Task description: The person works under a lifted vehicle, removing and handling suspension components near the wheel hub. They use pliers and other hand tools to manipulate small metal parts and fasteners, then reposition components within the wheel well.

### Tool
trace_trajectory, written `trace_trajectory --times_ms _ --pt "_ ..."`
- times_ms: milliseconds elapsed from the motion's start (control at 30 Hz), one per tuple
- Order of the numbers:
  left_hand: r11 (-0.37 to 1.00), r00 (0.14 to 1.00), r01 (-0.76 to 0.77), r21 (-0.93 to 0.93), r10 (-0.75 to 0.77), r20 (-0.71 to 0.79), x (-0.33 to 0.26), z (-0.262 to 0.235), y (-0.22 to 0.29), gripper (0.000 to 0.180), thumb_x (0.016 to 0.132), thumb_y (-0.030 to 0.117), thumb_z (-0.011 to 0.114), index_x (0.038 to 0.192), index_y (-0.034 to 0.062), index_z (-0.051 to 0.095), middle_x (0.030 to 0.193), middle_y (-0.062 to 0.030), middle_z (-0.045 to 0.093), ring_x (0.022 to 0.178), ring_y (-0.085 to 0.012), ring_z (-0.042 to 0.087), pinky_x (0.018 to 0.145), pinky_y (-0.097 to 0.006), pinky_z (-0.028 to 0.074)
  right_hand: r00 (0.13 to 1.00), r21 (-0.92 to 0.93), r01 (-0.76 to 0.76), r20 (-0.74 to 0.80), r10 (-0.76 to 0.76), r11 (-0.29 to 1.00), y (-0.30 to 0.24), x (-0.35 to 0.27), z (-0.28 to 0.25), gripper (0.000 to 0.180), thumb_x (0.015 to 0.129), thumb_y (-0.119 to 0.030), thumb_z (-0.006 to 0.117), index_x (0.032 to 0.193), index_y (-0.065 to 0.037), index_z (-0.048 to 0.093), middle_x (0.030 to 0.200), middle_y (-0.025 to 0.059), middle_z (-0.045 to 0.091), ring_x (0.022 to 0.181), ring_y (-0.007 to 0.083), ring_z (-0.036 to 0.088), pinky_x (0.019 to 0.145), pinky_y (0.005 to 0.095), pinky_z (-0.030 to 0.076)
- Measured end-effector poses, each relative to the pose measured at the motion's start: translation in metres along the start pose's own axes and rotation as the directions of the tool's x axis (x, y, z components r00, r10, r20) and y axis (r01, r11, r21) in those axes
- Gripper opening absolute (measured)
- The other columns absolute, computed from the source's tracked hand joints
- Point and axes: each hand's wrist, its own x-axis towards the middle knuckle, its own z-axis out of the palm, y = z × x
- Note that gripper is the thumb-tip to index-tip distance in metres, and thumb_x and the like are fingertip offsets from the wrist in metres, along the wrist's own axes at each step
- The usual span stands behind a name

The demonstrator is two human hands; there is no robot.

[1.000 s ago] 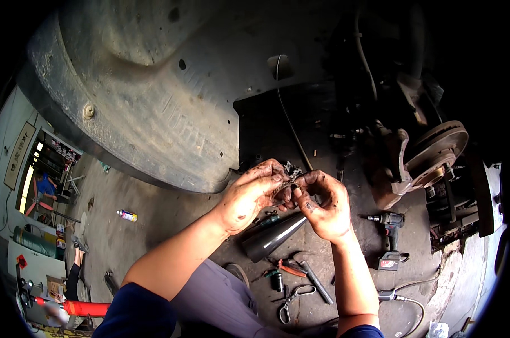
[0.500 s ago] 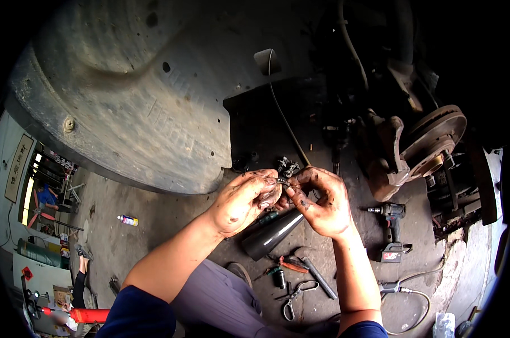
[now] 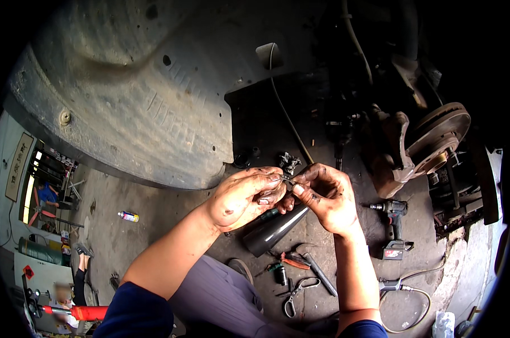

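In front of the wheel arch, my left hand (image 3: pixel 241 197) and my right hand (image 3: pixel 329 198) meet, both smeared with black grease. A small dark strip-like piece (image 3: pixel 287 179) is pinched between the fingertips of both hands. Its exact kind is too small to make out, and the fingers cover much of it. Just below the hands lies a black cone (image 3: pixel 269 234), its narrow end pointing up toward my right hand. Behind them is a crumpled dark bundle (image 3: pixel 289 163). A thin cable (image 3: pixel 283 110) hangs down from a hole in the arch liner toward my right hand.
The wheel arch liner (image 3: pixel 148 107) spans the upper left. On the right are a brake disc (image 3: pixel 443 135) and a cordless impact wrench (image 3: pixel 394 225). Scissors (image 3: pixel 291 298), red-handled pliers (image 3: pixel 294 260) and a hammer (image 3: pixel 321 274) lie on the floor. A spray can (image 3: pixel 128 216) lies at left.
My fingertips have shifted slightly on the small dark piece, and my right hand has moved a little to the right. Less of the piece's curve shows now.
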Motion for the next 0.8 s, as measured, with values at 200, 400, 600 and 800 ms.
trace_trajectory --times_ms 200,400,600,800 --pt "0.998 0.999 0.021 -0.052 -0.023 -0.034 0.001 -0.002 0.000 0.023 0.108 0.024 0.047 0.093 0.0084 0.054 0.076 -0.0002 0.047 0.076 -0.0171 0.054 0.085 -0.041 0.049 0.992 0.126 -0.124 0.012 0.123 0.984 0.003 0.000 -0.002 0.012 0.097 0.003 0.070 0.107 0.007 0.064 0.088 0.0134 0.074 0.080 0.0201 0.075 0.074 0.0308 0.061" --pt "0.991 0.995 -0.085 -0.106 0.078 -0.064 0.003 -0.001 -0.008 0.023 0.109 0.026 0.043 0.095 0.0115 0.055 0.077 0.0005 0.046 0.079 -0.0182 0.054 0.084 -0.041 0.048 0.989 0.110 -0.147 0.022 0.146 0.983 -0.003 0.007 -0.004 0.015 0.097 0.001 0.072 0.110 0.006 0.065 0.093 0.0128 0.075 0.082 0.0173 0.074 0.075 0.0281 0.060" --pt "0.989 0.976 -0.144 -0.020 0.139 -0.168 0.002 0.015 -0.011 0.018 0.108 0.018 0.045 0.102 0.0093 0.060 0.077 0.0001 0.047 0.075 -0.0137 0.048 0.081 -0.034 0.044 0.988 0.040 -0.150 0.030 0.149 0.988 -0.003 0.008 -0.011 0.015 0.093 0.006 0.072 0.106 0.004 0.065 0.093 0.0056 0.070 0.087 0.0136 0.071 0.078 0.0260 0.058" --pt "0.972 0.966 -0.208 0.113 0.222 -0.132 0.004 0.002 -0.023 0.021 0.110 0.016 0.049 0.098 0.0020 0.061 0.080 -0.0061 0.058 0.081 -0.0204 0.068 0.079 -0.036 0.056 0.989 -0.114 -0.142 0.021 0.145 0.983 0.003 0.007 -0.012 0.019 0.083 0.008 0.071 0.100 0.002 0.063 0.085 -0.0006 0.062 0.081 0.0070 0.060 0.077 0.0250 0.054"
